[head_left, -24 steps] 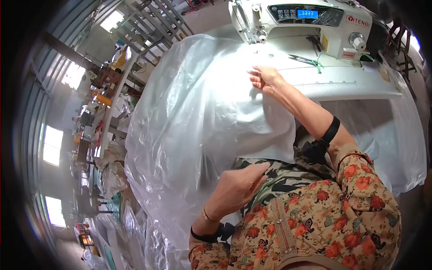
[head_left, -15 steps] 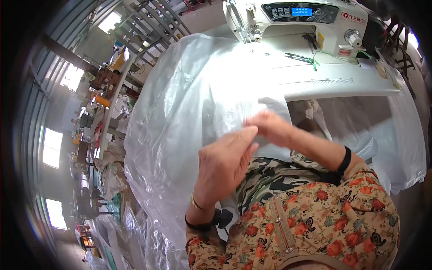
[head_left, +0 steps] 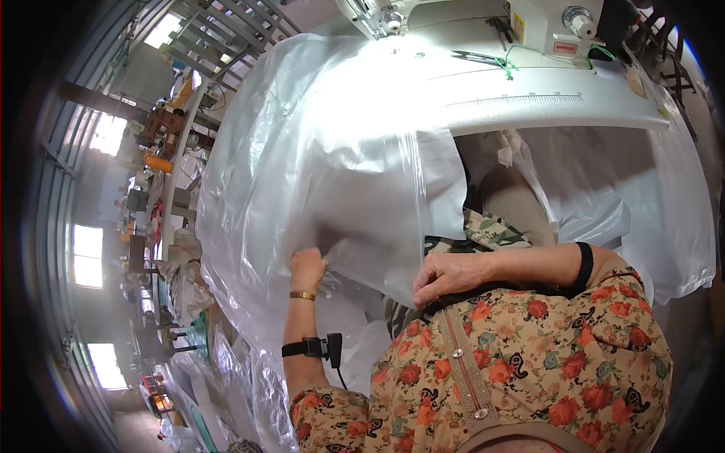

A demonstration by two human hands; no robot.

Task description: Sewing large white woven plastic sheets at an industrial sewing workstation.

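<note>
A large sheet of translucent plastic film (head_left: 249, 174) spreads from the sewing machine's bed down over my lap. My left hand (head_left: 307, 269) is closed on a fold of this film, low on its left part. At the film's lower right corner, near my waist, my right hand (head_left: 447, 276) pinches its edge. Between the two hands the film is drawn out, with a straight crease running up toward the needle area. A white opaque panel (head_left: 445, 181) hangs beside that crease. Glare from the lamp hides the needle area.
The white sewing machine (head_left: 555, 26) stands at the far side. Dark tweezers (head_left: 479, 59) and green thread (head_left: 508, 69) lie on its bed. More plastic film (head_left: 680, 226) hangs at the right. Cluttered workbenches (head_left: 177, 181) line the left.
My hands were close together over the film; they have separated. The left has moved down and left, the right down toward my waist, spreading the film. The view has tilted lower.
</note>
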